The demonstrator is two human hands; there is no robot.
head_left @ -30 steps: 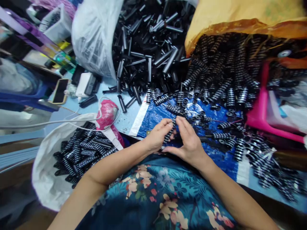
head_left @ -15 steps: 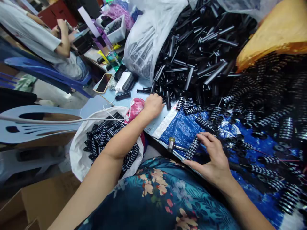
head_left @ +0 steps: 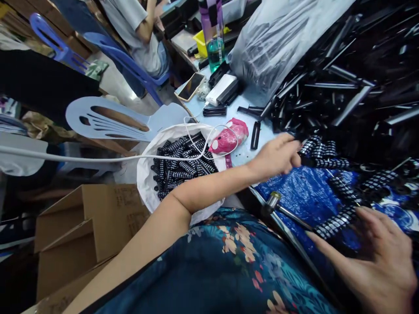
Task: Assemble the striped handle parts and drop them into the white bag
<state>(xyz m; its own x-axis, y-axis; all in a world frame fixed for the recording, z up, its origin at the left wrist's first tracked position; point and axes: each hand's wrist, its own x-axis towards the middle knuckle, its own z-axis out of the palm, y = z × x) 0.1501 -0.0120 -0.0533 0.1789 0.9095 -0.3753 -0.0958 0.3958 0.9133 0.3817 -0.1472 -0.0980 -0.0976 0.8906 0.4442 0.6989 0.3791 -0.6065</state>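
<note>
My right hand (head_left: 376, 257) holds a black roller (head_left: 337, 222) between thumb and fingers. Rows of light squares cover the roller, and it lies low over the blue plastic sheet (head_left: 294, 187). A small hammer (head_left: 273, 201) with a yellowish face rests at the table edge, its metal handle pointing toward that roller. My left hand (head_left: 278, 157) is closed, its fingertips beside a heap of smooth black tubes (head_left: 353, 91) and several more patterned rollers (head_left: 330, 162). Whatever its fingers pinch is dark and blurred.
Left of my lap a white sack (head_left: 144, 179) holds many patterned rollers. A pink package (head_left: 231, 135), power bank (head_left: 222, 89), phone (head_left: 192, 86) and bottle (head_left: 214, 48) are on the table. A white cable (head_left: 98, 159) crosses the view. Behind are chairs, a carton (head_left: 108, 218) and another person.
The view has swung left. My left hand has moved right, from the tubes beside the pink package to the edge of the patterned rollers. My right hand still holds its roller.
</note>
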